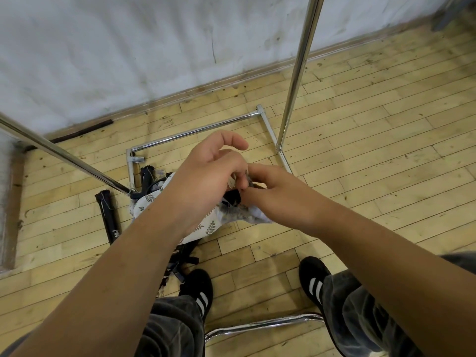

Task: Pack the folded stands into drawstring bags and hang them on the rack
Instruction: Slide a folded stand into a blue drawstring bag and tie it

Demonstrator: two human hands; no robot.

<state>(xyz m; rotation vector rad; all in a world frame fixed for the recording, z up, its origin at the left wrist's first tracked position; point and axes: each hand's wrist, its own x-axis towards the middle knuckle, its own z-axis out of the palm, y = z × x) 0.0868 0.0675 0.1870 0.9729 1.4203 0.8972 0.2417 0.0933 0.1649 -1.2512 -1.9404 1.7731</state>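
White cloth printed with small grey-green leaf sprigs makes up the drawstring bag (pixel 206 226), which bunches just under my hands above the wooden floor (pixel 360 150), between the chrome rack (pixel 296 73) uprights. My left hand (pixel 206 173) and right hand (pixel 280 199) meet fingertip to fingertip, both pinching the gathered grey rim at its mouth, where the black top of a folded stand (pixel 233 197) shows. Another stand (pixel 109 217), black and tied with thin cord, lies on the boards to the left.

Left of drawstring bag (pixel 206 226), folded stand (pixel 109 217) on floor (pixel 360 150), w/ rack base (pixel 195 131) behind both
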